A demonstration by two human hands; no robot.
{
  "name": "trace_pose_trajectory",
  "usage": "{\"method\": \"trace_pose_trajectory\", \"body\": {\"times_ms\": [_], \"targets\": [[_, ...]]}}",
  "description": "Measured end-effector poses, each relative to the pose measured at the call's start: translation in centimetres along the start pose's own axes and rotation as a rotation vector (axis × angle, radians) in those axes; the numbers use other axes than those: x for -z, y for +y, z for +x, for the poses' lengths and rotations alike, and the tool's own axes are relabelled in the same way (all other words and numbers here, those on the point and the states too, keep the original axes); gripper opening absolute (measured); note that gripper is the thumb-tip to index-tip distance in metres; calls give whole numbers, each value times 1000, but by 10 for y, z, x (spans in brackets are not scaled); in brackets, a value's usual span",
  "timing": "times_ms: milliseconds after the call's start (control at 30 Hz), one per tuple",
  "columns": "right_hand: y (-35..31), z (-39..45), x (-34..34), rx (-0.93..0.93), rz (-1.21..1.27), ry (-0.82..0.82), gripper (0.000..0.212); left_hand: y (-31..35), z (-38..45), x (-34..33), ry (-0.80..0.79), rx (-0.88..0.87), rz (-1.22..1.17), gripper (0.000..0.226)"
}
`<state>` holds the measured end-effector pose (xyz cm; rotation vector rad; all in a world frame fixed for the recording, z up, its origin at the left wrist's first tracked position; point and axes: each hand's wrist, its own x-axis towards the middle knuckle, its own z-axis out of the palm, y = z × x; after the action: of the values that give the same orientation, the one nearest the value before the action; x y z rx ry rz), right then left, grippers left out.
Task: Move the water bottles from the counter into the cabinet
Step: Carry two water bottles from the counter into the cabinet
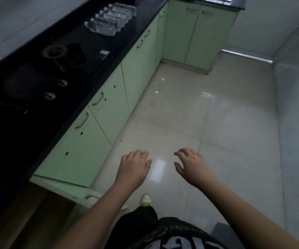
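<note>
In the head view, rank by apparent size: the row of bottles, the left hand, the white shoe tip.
1. Row of bottles, though it lies farthest from the camera.
2. Left hand.
3. White shoe tip, partly hidden by the trouser leg.

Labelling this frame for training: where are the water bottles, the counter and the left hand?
water bottles [109, 19]: head view, middle of the lying row.
counter [127, 44]: head view, bare black top.
left hand [133, 168]: head view, back of hand.
</note>
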<state>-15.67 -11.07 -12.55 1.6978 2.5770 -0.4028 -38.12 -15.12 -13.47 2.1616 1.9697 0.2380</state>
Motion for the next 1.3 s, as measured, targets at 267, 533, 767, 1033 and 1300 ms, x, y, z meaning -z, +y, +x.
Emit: {"method": "trace_pose_trajectory", "body": {"times_ms": [267,533,767,1033,1300], "targets": [[68,58,51,-221,-7,118,34,28,124,10,-48,-208,11,42],[155,108,64,-329,23,125,33,78,233,-3,-91,-341,80,37],[263,182,76,-326,100,112,34,130,357,-32,-197,-297,151,42],[362,268,103,-200,95,14,38,163,464,-32,-171,-190,116,48],[386,389,121,-34,90,-28,40,132,541,-46,-172,3,88,46]]}}
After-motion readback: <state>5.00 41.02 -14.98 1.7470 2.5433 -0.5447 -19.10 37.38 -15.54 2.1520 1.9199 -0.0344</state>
